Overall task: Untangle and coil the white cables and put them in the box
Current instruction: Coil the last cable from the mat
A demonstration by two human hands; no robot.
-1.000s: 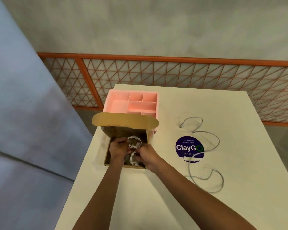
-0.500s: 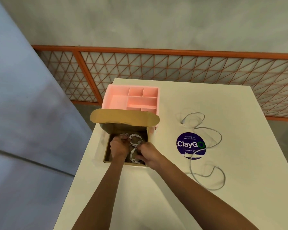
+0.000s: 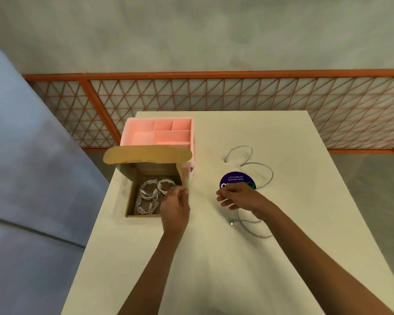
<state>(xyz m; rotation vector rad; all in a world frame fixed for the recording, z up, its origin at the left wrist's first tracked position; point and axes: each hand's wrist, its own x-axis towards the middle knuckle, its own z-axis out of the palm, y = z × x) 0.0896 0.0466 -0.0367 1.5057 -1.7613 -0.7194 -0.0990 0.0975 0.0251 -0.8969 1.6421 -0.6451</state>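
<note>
Table w/ pink organizer at far-left corner, open cardboard box just in front on left edge w/ coiled white cables inside, loose white cable mid-right across purple sticker, ur right hand over it w/ fingers relaxed & apart, ur left hand at box's near-right corner, grip too blurred to tell.

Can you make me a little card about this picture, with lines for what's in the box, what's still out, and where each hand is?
Box: cardboard box, flap open, near the table's left edge
Inside: coiled white cables
Still out: one loose white cable, uncoiled on the table
Left hand: over the box's right edge, holding nothing
Right hand: over the purple sticker, fingers relaxed, above the loose cable
Behind the box: pink organiser
</note>
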